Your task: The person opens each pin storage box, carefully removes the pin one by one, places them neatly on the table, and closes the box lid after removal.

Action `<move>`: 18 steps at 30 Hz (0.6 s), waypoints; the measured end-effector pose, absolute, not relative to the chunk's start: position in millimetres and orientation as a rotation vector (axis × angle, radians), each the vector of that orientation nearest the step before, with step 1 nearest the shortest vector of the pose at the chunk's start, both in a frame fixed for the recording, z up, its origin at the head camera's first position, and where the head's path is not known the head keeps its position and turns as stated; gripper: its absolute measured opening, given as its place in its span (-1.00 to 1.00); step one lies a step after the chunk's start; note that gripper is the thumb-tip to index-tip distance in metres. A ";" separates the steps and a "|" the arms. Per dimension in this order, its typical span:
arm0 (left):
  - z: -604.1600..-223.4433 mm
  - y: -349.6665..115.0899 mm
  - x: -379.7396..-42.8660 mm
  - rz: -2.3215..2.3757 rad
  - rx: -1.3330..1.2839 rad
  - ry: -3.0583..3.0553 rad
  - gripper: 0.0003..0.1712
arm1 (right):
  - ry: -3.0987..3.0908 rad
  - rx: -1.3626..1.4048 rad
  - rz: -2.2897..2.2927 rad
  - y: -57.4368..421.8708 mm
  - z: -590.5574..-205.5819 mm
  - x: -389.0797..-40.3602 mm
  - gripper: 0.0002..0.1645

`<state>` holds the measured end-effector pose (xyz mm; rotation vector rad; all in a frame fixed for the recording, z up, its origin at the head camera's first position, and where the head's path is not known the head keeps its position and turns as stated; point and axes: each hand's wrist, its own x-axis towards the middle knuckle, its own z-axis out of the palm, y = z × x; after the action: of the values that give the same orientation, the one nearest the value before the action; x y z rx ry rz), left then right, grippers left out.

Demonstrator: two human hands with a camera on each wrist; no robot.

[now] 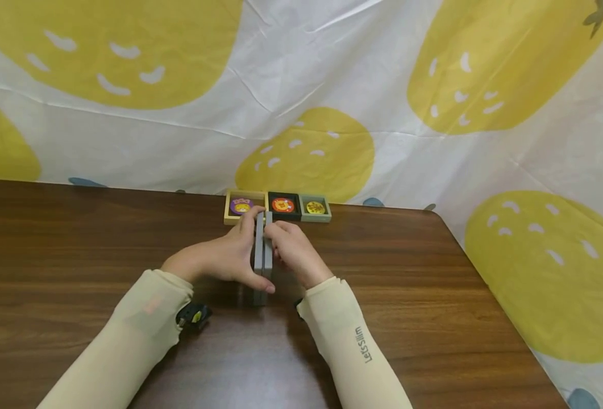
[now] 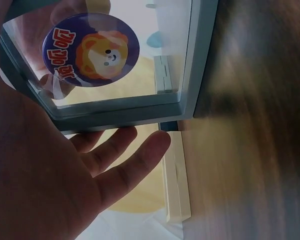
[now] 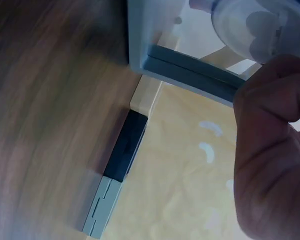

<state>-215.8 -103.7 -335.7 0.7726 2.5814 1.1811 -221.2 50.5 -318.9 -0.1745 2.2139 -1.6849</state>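
Observation:
A grey display frame point(image 1: 259, 253) with two clear-film halves stands on edge, a thin gap showing between the halves. My left hand point(image 1: 224, 253) grips its left side, thumb at the near edge and index finger at the far top corner. Other fingers extend below the frame in the left wrist view. A round purple badge point(image 2: 107, 55) with a lion face shows behind the film. My right hand point(image 1: 296, 253) holds the frame's right side with curled fingers. In the right wrist view, these lie against the badge's pale back point(image 3: 260, 30); the fingertips are hidden.
Three small frames with round badges stand in a row at the table's back edge: cream point(image 1: 228, 210), black point(image 1: 284, 216) and grey-green point(image 1: 327, 216). A white curtain with yellow fruit shapes point(image 1: 306, 150) hangs behind the wooden table point(image 1: 408, 295).

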 end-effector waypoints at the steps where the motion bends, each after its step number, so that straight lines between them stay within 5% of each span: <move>1: -335.4 -103.5 -215.3 1.179 0.768 2.582 0.50 | 2.218 -0.182 -1.677 50.7 -319.2 -221.1 -0.81; 18: -337.9 -103.4 -215.1 1.169 0.776 2.606 0.49 | 2.217 -0.295 -1.577 62.3 -316.8 -222.1 -0.72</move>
<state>-215.1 -103.4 -337.9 0.7762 2.6063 1.1694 -222.1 62.3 -316.8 -0.2951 2.2173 -1.5773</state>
